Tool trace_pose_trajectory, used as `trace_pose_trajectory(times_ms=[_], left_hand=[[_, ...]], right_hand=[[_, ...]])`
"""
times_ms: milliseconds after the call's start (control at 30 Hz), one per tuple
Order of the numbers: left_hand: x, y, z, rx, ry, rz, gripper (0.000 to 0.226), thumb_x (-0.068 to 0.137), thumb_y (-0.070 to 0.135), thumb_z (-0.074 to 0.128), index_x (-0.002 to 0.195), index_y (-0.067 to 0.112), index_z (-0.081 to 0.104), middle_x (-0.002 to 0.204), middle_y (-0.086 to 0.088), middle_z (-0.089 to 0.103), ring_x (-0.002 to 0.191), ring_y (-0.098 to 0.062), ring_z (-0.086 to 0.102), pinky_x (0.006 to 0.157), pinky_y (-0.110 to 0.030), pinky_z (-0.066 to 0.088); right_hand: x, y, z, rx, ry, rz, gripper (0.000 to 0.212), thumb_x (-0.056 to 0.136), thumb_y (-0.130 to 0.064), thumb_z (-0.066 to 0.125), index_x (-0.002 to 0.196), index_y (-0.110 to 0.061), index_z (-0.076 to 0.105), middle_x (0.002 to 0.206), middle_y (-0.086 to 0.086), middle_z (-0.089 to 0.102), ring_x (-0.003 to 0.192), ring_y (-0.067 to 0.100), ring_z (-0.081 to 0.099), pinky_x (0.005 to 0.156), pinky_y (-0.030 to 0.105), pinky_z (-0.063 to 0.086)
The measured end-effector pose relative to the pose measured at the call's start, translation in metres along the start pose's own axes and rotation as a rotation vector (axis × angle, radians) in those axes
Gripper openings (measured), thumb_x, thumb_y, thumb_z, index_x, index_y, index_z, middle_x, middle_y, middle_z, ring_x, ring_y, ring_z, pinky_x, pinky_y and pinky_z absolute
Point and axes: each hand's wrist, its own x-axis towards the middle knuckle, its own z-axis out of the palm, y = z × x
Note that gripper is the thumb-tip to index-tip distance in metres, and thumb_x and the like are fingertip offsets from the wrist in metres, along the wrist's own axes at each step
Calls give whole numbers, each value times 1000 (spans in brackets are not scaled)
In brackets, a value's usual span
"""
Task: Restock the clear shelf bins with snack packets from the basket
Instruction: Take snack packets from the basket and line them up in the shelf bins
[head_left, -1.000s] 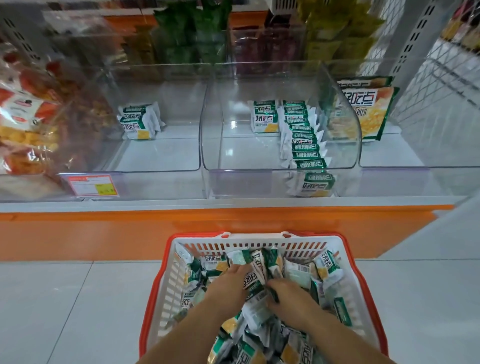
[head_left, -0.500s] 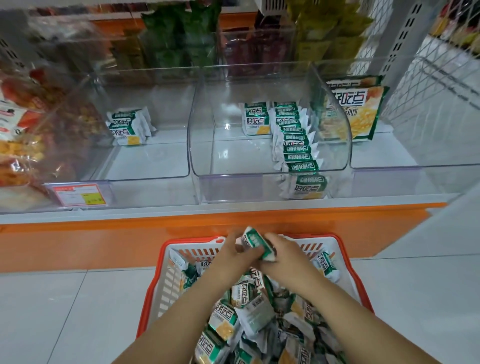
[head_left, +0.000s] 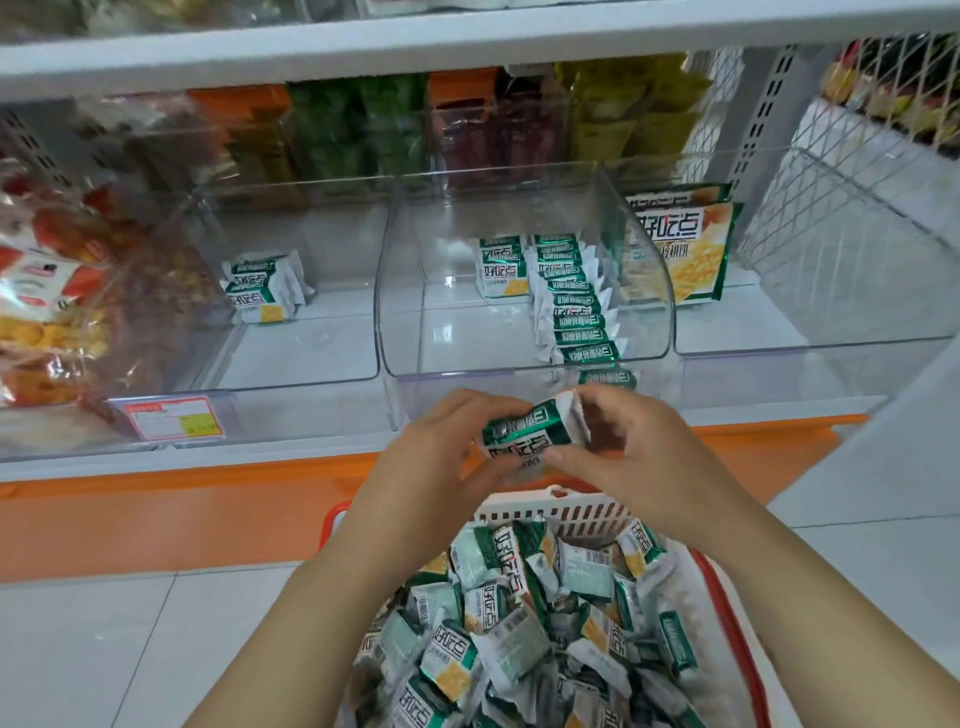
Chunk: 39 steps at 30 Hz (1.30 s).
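The left hand (head_left: 441, 462) and right hand (head_left: 644, 457) both pinch green snack packets (head_left: 524, 436) mid-frame, just above the basket (head_left: 550, 506). The middle clear bin (head_left: 457, 332) has only a few packets. The basket is piled high, so most work looks left.

One wide-angle camera, worn on the head, is looking forward and down, close over the left hand (head_left: 441, 457) and right hand (head_left: 628, 452), basket (head_left: 545, 508) below, facing the clear shelf bins (head_left: 467, 343).
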Motion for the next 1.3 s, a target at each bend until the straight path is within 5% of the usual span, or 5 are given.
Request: trace_pose_trajectory(times_ms=[167,267,567,933,1300], left_hand=[[38,14,-18,59,155,13,38,87,20,64,119,37,54,99,28,51,85,8,53,71,-3,43],[73,17,-22,74,219,-39,37,88,18,64,122,30,57,104,19,54,82,-1,54,71,-12,45],[182,-39,4,374,81,-322,36,90,16,63,125,22,55,122,-4,61,105,-25,57,75,-29,40],[232,-79,33,372,49,-414,35,87,1,62,120,11,57,129,-16,44,108,-33,54,97,-35,43],[241,-77,36,706,-6,-402,40,92,6,56,130,15,50,129,-15,38,94,-38,58,79,-42,47]], right_hand=[[11,-1,-25,51,295,-116,27,84,-28,65,109,-36,59,105,-20,65,100,-3,59,86,14,47],[25,17,-39,-277,553,-123,34,86,-27,65,120,-23,61,124,-6,57,120,13,46,104,29,36],[42,50,-33,-524,557,-32,47,89,-35,61,133,-18,53,144,3,44,130,16,37,110,31,14],[47,63,-24,-490,657,-133,51,86,-41,44,128,-16,58,137,2,51,122,6,32,108,37,18],[49,63,-22,-490,705,-147,55,83,-42,37,124,-15,61,132,4,55,118,8,35,106,41,23]])
